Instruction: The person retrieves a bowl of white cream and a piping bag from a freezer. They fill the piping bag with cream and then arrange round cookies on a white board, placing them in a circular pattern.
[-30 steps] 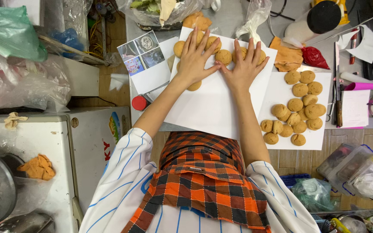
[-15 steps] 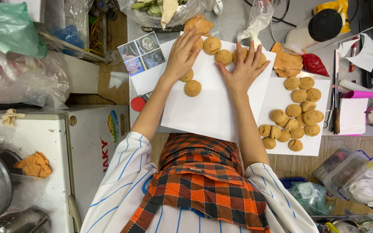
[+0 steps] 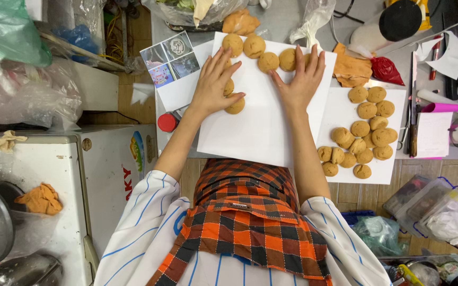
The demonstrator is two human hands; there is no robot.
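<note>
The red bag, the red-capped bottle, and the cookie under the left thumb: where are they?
red bag [image 3: 386,71]: head view, middle of its bulge.
red-capped bottle [image 3: 167,122]: head view, on the cap.
cookie [image 3: 235,106] by left hand [image 3: 211,85]: head view, its bare lower edge.

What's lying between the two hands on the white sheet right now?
In the head view, only bare white sheet lies between the left hand and right hand; the round cookies sit just beyond the fingertips.

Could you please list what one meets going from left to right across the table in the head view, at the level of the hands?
Red bottle cap → left hand → white sheet → right hand → heap of brown cookies → pink paper roll
</note>
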